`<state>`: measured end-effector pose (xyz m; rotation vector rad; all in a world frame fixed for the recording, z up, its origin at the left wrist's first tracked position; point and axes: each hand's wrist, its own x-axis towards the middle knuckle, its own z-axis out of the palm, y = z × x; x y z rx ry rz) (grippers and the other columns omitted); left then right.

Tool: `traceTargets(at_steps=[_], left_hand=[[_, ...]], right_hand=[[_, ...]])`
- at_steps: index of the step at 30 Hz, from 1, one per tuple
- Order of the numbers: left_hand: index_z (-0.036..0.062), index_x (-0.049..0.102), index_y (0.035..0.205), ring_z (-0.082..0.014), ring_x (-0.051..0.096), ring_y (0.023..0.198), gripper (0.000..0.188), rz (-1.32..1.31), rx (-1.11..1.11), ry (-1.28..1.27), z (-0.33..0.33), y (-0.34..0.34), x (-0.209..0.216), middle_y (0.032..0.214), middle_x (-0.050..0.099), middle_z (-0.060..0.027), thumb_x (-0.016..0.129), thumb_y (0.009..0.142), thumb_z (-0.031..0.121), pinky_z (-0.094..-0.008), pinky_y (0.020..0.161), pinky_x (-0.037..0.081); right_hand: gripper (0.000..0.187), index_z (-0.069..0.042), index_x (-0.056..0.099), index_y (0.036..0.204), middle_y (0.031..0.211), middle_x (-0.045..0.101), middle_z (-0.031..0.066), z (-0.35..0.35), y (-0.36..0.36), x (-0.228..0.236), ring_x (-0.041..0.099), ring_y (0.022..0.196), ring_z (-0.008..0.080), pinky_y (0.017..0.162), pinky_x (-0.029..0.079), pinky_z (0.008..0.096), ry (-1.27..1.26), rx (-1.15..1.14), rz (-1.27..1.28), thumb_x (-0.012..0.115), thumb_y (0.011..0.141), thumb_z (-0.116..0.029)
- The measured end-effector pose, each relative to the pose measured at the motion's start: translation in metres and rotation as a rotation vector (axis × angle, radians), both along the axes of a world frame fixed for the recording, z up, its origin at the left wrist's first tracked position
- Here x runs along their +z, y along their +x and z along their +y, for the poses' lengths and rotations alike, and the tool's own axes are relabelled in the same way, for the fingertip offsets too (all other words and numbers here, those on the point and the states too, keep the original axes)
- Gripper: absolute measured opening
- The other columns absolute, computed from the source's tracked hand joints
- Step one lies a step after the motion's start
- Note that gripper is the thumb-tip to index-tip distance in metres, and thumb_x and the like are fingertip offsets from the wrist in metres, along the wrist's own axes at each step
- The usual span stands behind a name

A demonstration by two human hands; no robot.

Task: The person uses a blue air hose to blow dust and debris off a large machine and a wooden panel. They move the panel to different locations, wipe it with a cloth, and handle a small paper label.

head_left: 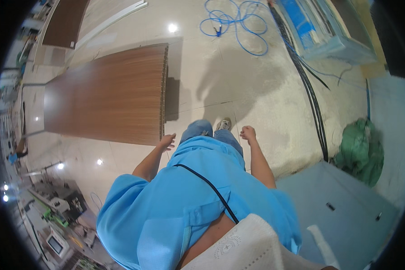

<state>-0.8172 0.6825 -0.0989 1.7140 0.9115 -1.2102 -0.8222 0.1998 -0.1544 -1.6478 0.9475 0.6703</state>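
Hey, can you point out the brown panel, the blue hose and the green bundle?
Brown panel [107,93]: head view, middle of its top face.
Blue hose [235,21]: head view, where its loops cross.
Green bundle [360,152]: head view, middle of its crumpled surface.

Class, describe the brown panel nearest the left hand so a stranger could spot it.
From the blue shirt, look up and left to the left hand. The brown panel shows a corner right beside it. Unlike the darker panel at the upper left, this one looks larger and lighter brown.
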Motion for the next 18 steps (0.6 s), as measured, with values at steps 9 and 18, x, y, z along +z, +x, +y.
traceTargets(at_steps=[9, 18], left_hand=[[-0.002, 0.048, 0.138, -0.0411, 0.052, 0.126, 0.066, -0.497, -0.179, 0.097, -0.127, 0.169, 0.041, 0.141, 0.05, -0.0235, 0.058, 0.094, 0.046, -0.0438, 0.105, 0.043], [0.009, 0.059, 0.129, -0.0343, 0.043, 0.135, 0.053, -0.726, -0.751, 0.012, -0.166, 0.451, -0.103, 0.139, 0.052, -0.0153, 0.069, 0.084, 0.034, -0.0517, 0.112, 0.032]], right_hand=[[0.039, -0.002, 0.061, 0.123, 0.113, 0.068, 0.0201, -0.023, 0.289, -0.007, 0.065, 0.107, 0.0367, 0.091, 0.051, 0.0452, -0.454, 0.622, -0.196, 0.063, 0.091, -0.024], [0.045, -0.008, 0.054, 0.135, 0.129, 0.062, 0.0156, 0.027, 0.629, -0.242, 0.057, 0.121, 0.0347, 0.099, 0.048, 0.0466, -0.604, 0.978, -0.187, 0.06, 0.092, -0.023]])
